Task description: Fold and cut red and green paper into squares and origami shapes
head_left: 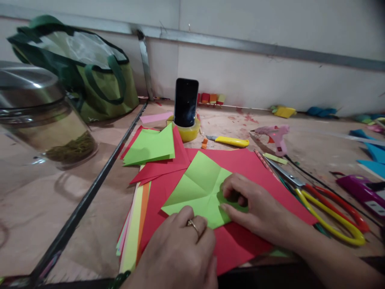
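A light-green square sheet of paper (204, 182), with crossing crease lines, lies flat on a stack of red paper (234, 160). My left hand (186, 241), a ring on one finger, is closed at the sheet's near edge, its fingertips hidden. At the right corner my right hand (249, 196) has its fingers curled and its thumb down against the green paper. More folded green pieces (150, 146) sit on folded red pieces (162, 168) just beyond, to the left.
Behind stand a phone (186, 102) on a yellow tape roll (189, 131), a yellow utility knife (231, 141) and a pink glue gun (275, 136). Scissors (327, 208) and a purple device (361, 190) lie right. A glass jar (69, 132) and green bag (120, 88) stand left.
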A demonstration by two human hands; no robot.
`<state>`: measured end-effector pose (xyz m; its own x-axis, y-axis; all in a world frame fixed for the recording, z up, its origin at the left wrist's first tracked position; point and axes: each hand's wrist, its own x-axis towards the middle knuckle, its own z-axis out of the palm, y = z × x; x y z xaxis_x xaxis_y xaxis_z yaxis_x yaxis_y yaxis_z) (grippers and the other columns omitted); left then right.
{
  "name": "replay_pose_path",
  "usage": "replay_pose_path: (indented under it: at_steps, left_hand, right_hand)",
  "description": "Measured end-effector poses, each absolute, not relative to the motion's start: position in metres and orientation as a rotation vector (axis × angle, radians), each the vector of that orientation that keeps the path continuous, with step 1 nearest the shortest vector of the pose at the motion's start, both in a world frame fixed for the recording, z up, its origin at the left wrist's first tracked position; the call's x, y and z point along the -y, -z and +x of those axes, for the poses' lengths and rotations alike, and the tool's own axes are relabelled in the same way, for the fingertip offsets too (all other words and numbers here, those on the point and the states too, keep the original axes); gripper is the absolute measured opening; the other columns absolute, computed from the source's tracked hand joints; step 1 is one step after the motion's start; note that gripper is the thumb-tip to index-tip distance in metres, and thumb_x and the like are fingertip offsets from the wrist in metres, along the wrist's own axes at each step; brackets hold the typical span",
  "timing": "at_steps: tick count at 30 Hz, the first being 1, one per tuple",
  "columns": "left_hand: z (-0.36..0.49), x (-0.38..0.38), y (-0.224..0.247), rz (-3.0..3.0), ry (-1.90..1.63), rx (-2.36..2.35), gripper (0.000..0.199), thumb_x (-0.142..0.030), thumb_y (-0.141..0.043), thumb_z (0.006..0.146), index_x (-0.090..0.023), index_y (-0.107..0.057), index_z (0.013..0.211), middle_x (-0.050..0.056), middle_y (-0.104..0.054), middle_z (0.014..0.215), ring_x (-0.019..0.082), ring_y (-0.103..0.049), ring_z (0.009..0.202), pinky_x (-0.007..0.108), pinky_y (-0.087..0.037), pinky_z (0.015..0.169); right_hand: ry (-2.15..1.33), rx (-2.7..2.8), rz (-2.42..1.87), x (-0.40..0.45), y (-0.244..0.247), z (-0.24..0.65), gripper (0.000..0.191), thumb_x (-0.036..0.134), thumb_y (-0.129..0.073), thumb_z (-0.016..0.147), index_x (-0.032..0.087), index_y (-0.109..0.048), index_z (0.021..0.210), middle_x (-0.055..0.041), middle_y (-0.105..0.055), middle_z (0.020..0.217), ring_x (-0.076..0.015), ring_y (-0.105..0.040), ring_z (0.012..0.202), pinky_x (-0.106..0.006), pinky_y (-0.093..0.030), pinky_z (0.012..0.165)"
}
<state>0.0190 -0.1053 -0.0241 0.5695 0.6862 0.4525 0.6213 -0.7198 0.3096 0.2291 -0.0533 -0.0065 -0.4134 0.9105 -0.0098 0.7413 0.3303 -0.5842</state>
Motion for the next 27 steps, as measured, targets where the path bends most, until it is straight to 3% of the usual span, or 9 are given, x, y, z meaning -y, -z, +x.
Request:
replay_pose_path:
  at_steps: [8, 14, 22, 27]
  left_hand:
    - [0.025, 0.107, 0.025, 2.715, -0.756, -1.153, 0.016, -0.015, -0.055, 0.074, -0.017, -0.064, 0.087, 0.005, -0.066, 0.079, 0.022, -0.056, 0.073, 0.034, -0.05, 0.062]
    - [0.024, 0.109, 0.019, 2.721, -0.674, -1.194, 0.015, -0.018, -0.055, 0.08, -0.017, -0.065, 0.092, 0.004, -0.065, 0.082, 0.022, -0.055, 0.075, 0.037, -0.047, 0.068]
    - [0.023, 0.112, 0.014, 2.662, -0.478, -1.182, 0.02, -0.016, -0.05, 0.083, -0.02, -0.064, 0.097, 0.005, -0.063, 0.088, 0.024, -0.054, 0.079, 0.044, -0.044, 0.073]
    - [0.021, 0.113, 0.014, 2.618, -0.419, -1.191, 0.021, -0.017, -0.046, 0.087, -0.022, -0.063, 0.099, 0.005, -0.062, 0.093, 0.026, -0.053, 0.086, 0.049, -0.044, 0.079]
  right_hand:
    - [-0.735, 2.293, -1.491, 0.055, 0.005, 0.23, 0.011, 0.019, -0.059, 0.079, 0.021, -0.048, 0.083, -0.0002, -0.053, 0.082, -0.0145, -0.048, 0.069, -0.029, -0.042, 0.062]
    - [-0.638, 2.349, -1.535, 0.062, -0.003, 0.221, 0.04, 0.029, -0.071, 0.069, 0.02, -0.05, 0.102, -0.0046, -0.056, 0.1, -0.0205, -0.054, 0.088, -0.034, -0.046, 0.076]
    - [-0.594, 2.437, -1.525, 0.069, -0.009, 0.224, 0.046, 0.032, -0.067, 0.076, 0.02, -0.049, 0.116, -0.0088, -0.056, 0.113, -0.0252, -0.055, 0.104, -0.037, -0.046, 0.084]
    - [-0.64, 2.403, -1.587, 0.069, -0.008, 0.236, 0.045, 0.031, -0.066, 0.078, 0.021, -0.049, 0.119, -0.0094, -0.058, 0.115, -0.0245, -0.058, 0.101, -0.038, -0.048, 0.084]
